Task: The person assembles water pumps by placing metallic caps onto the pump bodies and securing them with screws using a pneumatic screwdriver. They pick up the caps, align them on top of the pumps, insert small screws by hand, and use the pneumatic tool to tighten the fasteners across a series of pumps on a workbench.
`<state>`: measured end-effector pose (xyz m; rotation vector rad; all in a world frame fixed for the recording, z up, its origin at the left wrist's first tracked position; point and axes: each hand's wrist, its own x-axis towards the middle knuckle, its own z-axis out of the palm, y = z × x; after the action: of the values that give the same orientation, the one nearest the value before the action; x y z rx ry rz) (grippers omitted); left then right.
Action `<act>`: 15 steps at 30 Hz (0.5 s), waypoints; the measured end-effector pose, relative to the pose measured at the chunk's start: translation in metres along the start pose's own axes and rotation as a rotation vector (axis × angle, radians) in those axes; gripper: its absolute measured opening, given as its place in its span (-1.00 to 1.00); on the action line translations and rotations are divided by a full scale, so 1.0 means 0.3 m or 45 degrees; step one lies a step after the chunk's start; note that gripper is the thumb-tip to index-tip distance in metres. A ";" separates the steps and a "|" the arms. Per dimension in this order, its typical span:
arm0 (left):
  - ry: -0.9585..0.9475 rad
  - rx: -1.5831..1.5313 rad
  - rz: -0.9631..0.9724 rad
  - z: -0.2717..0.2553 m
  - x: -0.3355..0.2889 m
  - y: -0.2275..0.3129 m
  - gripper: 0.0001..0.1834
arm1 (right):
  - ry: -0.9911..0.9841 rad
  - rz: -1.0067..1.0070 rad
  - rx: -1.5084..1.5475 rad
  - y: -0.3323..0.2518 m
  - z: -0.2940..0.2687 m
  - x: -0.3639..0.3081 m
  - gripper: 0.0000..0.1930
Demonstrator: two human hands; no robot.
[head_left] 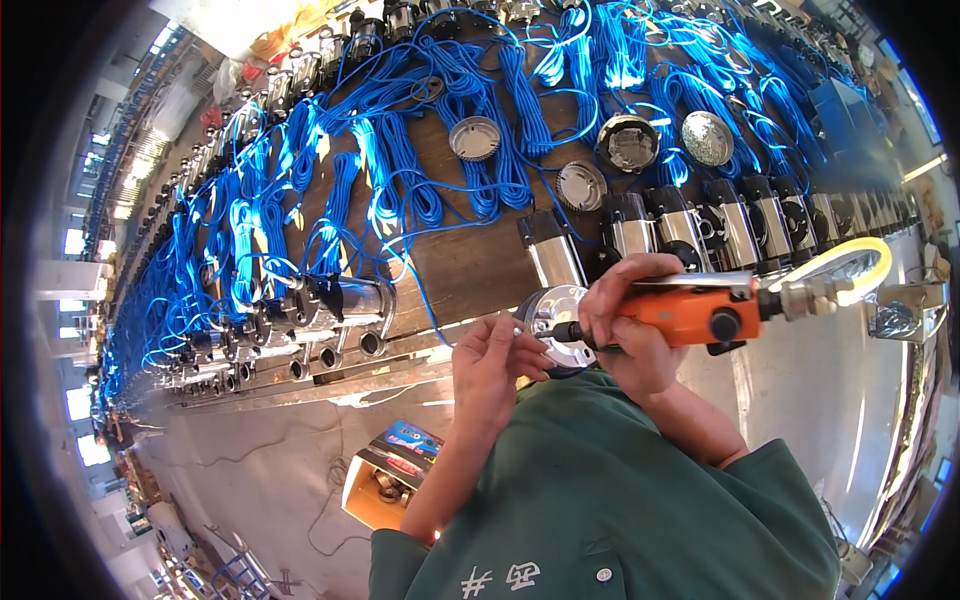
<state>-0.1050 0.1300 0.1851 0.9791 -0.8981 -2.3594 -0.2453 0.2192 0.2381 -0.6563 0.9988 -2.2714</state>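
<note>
My right hand (636,325) is wrapped round an orange pneumatic screwdriver (690,316), held level with its dark nose pointing left. A yellow air hose (868,262) loops away from its back end. My left hand (487,368) is pinched at the tool's tip, thumb and forefinger on a small shiny metal piece (518,331), too small to name surely but like a screw. Just behind both hands, at the bench edge, is a round silvery metal part (556,305), partly covered by the fingers and the tool.
Bundles of blue cable (385,180) cover the bench (455,275). Shiny cylindrical pump bodies (555,255) stand at the right; more lie along the left edge (345,305). Round metal covers (475,138) rest among the cables. An open carton (375,485) with metal parts sits below left.
</note>
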 end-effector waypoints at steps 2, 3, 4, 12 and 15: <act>-0.007 0.052 0.001 0.023 0.001 0.003 -0.73 | -0.017 -0.077 0.094 -0.024 0.011 0.004 -0.58; -0.011 0.078 0.001 0.033 0.002 0.004 -0.71 | -0.025 -0.115 0.141 -0.031 0.015 0.005 -0.57; -0.035 0.071 -0.015 0.039 0.001 0.003 -0.73 | -0.035 -0.126 0.135 -0.034 0.011 0.005 -0.58; -0.145 0.062 -0.087 0.069 0.004 -0.009 -0.74 | 0.036 -0.158 0.174 -0.035 -0.033 -0.009 -0.60; -0.162 0.059 -0.094 0.077 0.005 -0.010 -0.74 | 0.063 -0.182 0.164 -0.042 -0.039 -0.012 -0.61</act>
<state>-0.1236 0.1404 0.1948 0.9018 -0.9837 -2.4971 -0.2539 0.2344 0.2399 -0.6374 0.8437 -2.4641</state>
